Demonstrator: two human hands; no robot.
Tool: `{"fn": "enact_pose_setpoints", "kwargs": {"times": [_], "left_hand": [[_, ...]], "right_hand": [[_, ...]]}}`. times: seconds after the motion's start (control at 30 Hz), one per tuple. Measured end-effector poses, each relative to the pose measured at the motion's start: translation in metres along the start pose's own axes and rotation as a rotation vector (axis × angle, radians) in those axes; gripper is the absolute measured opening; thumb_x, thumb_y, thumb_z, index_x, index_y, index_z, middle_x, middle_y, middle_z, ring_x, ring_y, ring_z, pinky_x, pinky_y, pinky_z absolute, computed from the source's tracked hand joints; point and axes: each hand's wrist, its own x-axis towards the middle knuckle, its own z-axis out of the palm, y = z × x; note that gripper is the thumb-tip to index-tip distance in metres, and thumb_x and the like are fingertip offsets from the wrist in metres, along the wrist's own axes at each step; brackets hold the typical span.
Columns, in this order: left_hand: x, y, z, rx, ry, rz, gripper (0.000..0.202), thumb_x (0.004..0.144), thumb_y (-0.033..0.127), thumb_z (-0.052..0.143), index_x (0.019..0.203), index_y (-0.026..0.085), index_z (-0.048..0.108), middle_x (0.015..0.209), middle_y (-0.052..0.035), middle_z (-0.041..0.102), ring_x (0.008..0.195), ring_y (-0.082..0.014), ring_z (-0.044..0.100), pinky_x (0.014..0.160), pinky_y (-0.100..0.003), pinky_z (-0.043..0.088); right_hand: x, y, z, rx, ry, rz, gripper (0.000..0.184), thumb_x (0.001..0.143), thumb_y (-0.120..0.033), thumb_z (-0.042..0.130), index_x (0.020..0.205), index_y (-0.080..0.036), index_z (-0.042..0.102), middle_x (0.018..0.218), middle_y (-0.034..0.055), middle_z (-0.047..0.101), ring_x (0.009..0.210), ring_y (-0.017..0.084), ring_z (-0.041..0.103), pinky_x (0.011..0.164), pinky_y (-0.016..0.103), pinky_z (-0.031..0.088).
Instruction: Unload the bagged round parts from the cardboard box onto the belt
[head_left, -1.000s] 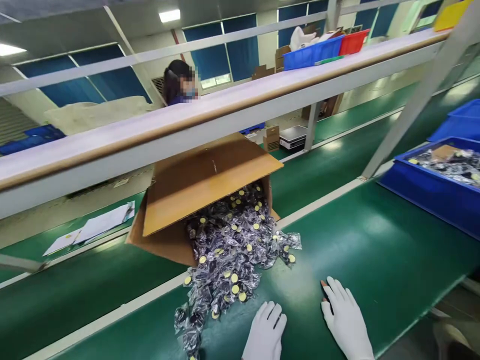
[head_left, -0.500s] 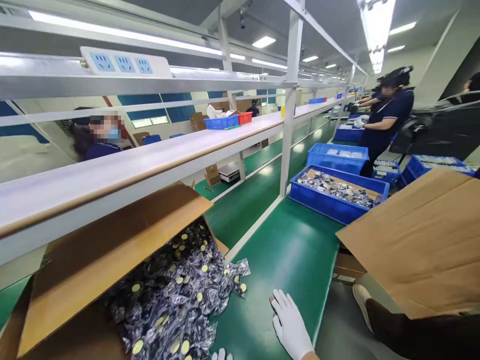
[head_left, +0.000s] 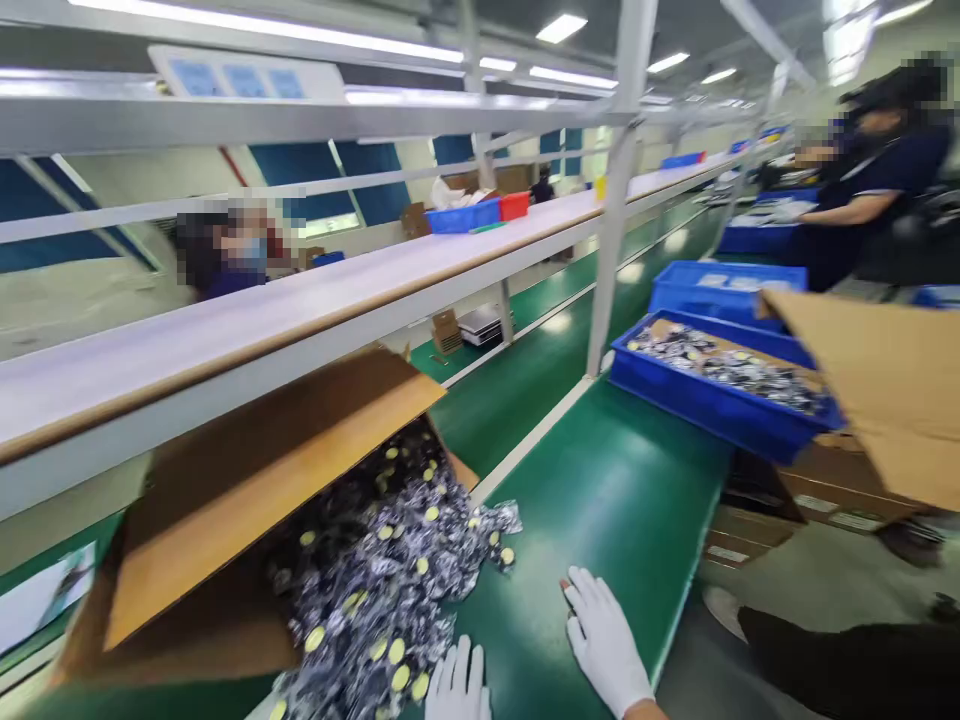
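Both of my hands wear white gloves. My left hand [head_left: 459, 685] is at the bottom edge, fingers stretched out, beside a heap of small plastic-wrapped parts with yellow round stickers [head_left: 390, 570]. Whether it touches the heap I cannot tell. My right hand [head_left: 606, 640] lies flat on the green work surface [head_left: 555, 590], fingers extended, holding nothing. One bare fingertip shows on it. The wrapped parts spill from a tipped cardboard box [head_left: 262, 500] on the left, whose flap overhangs them.
A blue bin [head_left: 712, 405] of similar wrapped parts stands at the far right of the surface, with another blue bin [head_left: 727, 285] behind. A person carries a cardboard sheet [head_left: 892, 390] at right. A white shelf [head_left: 315, 300] and upright post [head_left: 615, 200] border the surface. Co-workers stand nearby.
The view has swung, shifting the scene. My left hand has come further into view beside the heap. The cardboard at right has moved across the blue bin's corner.
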Motion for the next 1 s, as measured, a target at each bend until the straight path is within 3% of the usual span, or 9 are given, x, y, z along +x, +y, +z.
{"fn": "enact_pose_setpoints", "kwargs": {"times": [0.07, 0.17, 0.27, 0.33, 0.43, 0.57, 0.7, 0.87, 1.0], "left_hand": [[-0.006, -0.004, -0.021, 0.006, 0.004, -0.021, 0.038, 0.085, 0.020, 0.053, 0.115, 0.024, 0.075, 0.124, -0.0064, 0.076, 0.113, -0.0248, 0.067, 0.098, -0.045, 0.053], [-0.026, -0.016, -0.054, 0.063, -0.104, -0.074, 0.044, 0.092, 0.024, 0.053, 0.134, 0.022, 0.064, 0.137, -0.0061, 0.069, 0.126, -0.0229, 0.061, 0.107, -0.043, 0.049], [-0.051, -0.029, -0.073, 0.150, -0.127, -0.308, 0.041, 0.097, 0.027, 0.050, 0.134, 0.014, 0.061, 0.133, -0.0119, 0.070, 0.122, -0.0241, 0.063, 0.104, -0.043, 0.051], [-0.061, -0.034, -0.074, 0.168, -0.158, -0.436, 0.038, 0.098, 0.028, 0.048, 0.130, 0.013, 0.063, 0.128, -0.0125, 0.072, 0.118, -0.0250, 0.065, 0.101, -0.044, 0.052], [-0.064, -0.035, -0.070, 0.141, -0.248, -0.475, 0.036, 0.098, 0.025, 0.048, 0.128, 0.017, 0.066, 0.128, -0.0098, 0.073, 0.119, -0.0246, 0.065, 0.105, -0.045, 0.052], [-0.061, -0.032, -0.070, 0.118, -0.279, -0.482, 0.036, 0.097, 0.021, 0.049, 0.128, 0.017, 0.067, 0.128, -0.0080, 0.073, 0.119, -0.0237, 0.065, 0.107, -0.043, 0.050], [-0.058, -0.029, -0.073, 0.098, -0.280, -0.526, 0.037, 0.097, 0.022, 0.048, 0.126, 0.017, 0.070, 0.128, -0.0069, 0.073, 0.118, -0.0239, 0.064, 0.107, -0.043, 0.048], [-0.052, -0.026, -0.073, 0.081, -0.285, -0.559, 0.040, 0.098, 0.026, 0.043, 0.124, 0.016, 0.072, 0.125, -0.0081, 0.075, 0.115, -0.0244, 0.064, 0.105, -0.044, 0.049], [-0.050, -0.025, -0.072, 0.079, -0.272, -0.585, 0.043, 0.098, 0.028, 0.039, 0.120, 0.014, 0.074, 0.123, -0.0099, 0.075, 0.115, -0.0254, 0.064, 0.105, -0.046, 0.050]], "right_hand": [[-0.004, 0.002, 0.004, -0.009, 0.046, -0.029, 0.041, 0.092, -0.023, 0.045, 0.122, -0.018, 0.073, 0.139, 0.0109, 0.066, 0.126, 0.028, 0.062, 0.113, 0.046, 0.042], [-0.009, 0.007, 0.012, 0.042, 0.053, -0.039, 0.041, 0.096, -0.026, 0.040, 0.122, -0.015, 0.070, 0.138, 0.0153, 0.065, 0.126, 0.031, 0.061, 0.112, 0.051, 0.042], [0.000, 0.011, 0.017, 0.157, 0.026, -0.025, 0.043, 0.098, -0.035, 0.041, 0.124, -0.013, 0.066, 0.135, 0.0178, 0.066, 0.125, 0.034, 0.061, 0.110, 0.053, 0.046], [0.022, 0.010, 0.017, 0.266, -0.008, 0.046, 0.049, 0.097, -0.044, 0.044, 0.129, -0.012, 0.061, 0.134, 0.0187, 0.066, 0.123, 0.034, 0.062, 0.108, 0.052, 0.049], [0.078, -0.003, 0.013, 0.426, -0.117, 0.157, 0.058, 0.096, -0.051, 0.045, 0.139, -0.011, 0.053, 0.141, 0.0191, 0.061, 0.129, 0.032, 0.059, 0.109, 0.049, 0.050], [0.153, -0.033, 0.013, 0.539, -0.332, -0.031, 0.056, 0.091, -0.043, 0.051, 0.141, -0.017, 0.054, 0.151, 0.0151, 0.054, 0.135, 0.030, 0.054, 0.113, 0.048, 0.047], [0.180, -0.053, 0.016, 0.571, -0.538, -0.121, 0.040, 0.083, -0.036, 0.049, 0.115, -0.019, 0.066, 0.131, 0.0135, 0.068, 0.121, 0.028, 0.064, 0.107, 0.043, 0.050], [0.176, -0.037, -0.002, 0.568, -0.623, 0.150, 0.031, 0.085, -0.050, 0.046, 0.095, -0.025, 0.060, 0.086, 0.0028, 0.071, 0.076, 0.021, 0.066, 0.074, 0.034, 0.055], [0.179, -0.015, -0.015, 0.767, -0.642, 0.444, 0.024, 0.076, -0.048, 0.052, 0.076, -0.026, 0.040, 0.071, -0.0012, 0.065, 0.067, 0.018, 0.060, 0.068, 0.031, 0.050]]}}
